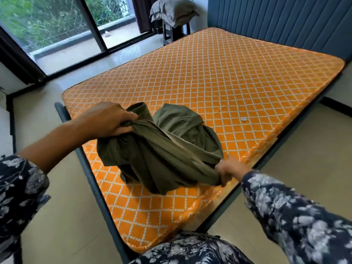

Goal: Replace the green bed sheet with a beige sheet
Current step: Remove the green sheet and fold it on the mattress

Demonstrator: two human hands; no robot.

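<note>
Green cloth, the green bed sheet [162, 147], lies bunched in a loose heap on the near corner of the bare orange mattress [228, 73], with the left hand [106, 120] gripping a twisted fold at its left side and the right hand [228, 171] pinching its near right edge, fingers of both curled tight into the fabric. To finish this step well, I think the hands should gather the hanging ends into the bundle before lifting, so nothing drags on the floor or catches the dark bed frame [89, 172]. No beige sheet is visible; only grey pillows [171, 10] sit on a stool far behind.
</note>
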